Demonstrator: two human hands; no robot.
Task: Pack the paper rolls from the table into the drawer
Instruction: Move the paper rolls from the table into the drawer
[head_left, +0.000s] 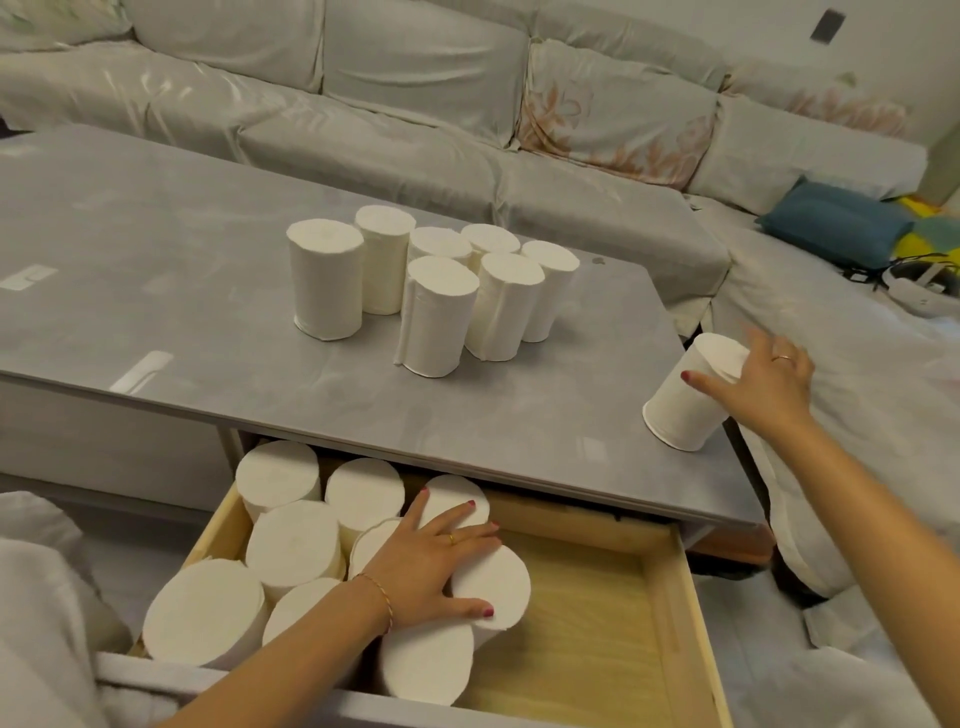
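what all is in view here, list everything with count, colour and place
paper rolls on table: seven, white, upright in a cluster on the tabletop
tilted paper roll: one, white, at the table's right edge
paper rolls in drawer: about nine, white, upright in the left half
drawer: one, light wood, pulled open under the table
table: one, grey
sofa: one, pale covers, behind and right
cushion: one, blue, on the sofa
left hand: flat on the drawer rolls
right hand: grips the tilted paper roll
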